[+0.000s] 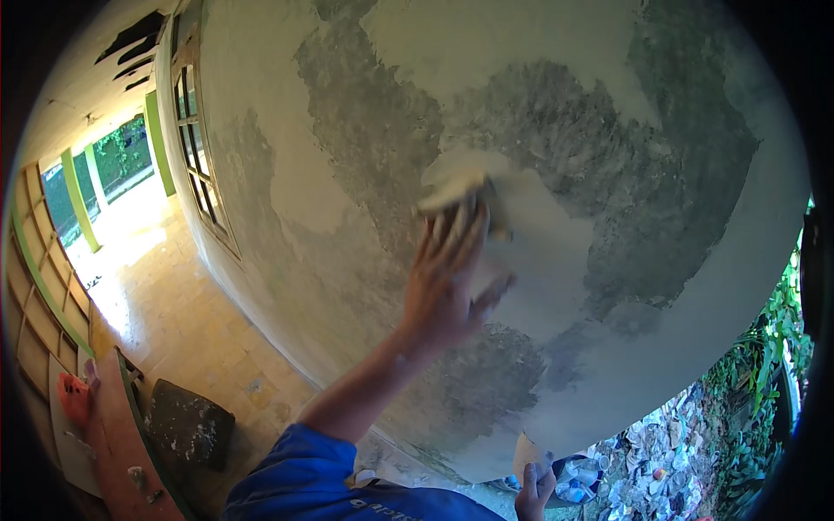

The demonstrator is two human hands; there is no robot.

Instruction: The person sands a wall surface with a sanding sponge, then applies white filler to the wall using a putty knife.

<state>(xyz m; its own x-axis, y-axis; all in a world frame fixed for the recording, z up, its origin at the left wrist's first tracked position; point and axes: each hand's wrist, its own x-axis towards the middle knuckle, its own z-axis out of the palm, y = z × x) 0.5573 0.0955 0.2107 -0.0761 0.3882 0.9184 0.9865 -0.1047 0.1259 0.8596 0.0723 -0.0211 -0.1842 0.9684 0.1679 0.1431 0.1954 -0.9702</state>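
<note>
My left hand (447, 273) reaches up to the wall (539, 252), its arm in a blue sleeve. Its fingers press a flat, pale-edged putty scraper (460, 193) against the surface; motion blurs the tool. Around it, smooth whitish filler lies beside rough dark grey patches. Low at the bottom edge, my right hand (534, 497) pinches a flat beige piece (527, 453) that stands upright from its fingers. What exactly that piece is, I cannot tell.
A barred window (198, 148) sits in the wall at left, above a tiled porch floor (195, 295). A reddish board (130, 434) and a dark, paint-spattered block (189, 423) occupy the lower left. Below right are a container of plastic litter (578, 479), ground rubbish (651, 451) and plants (751, 391).
</note>
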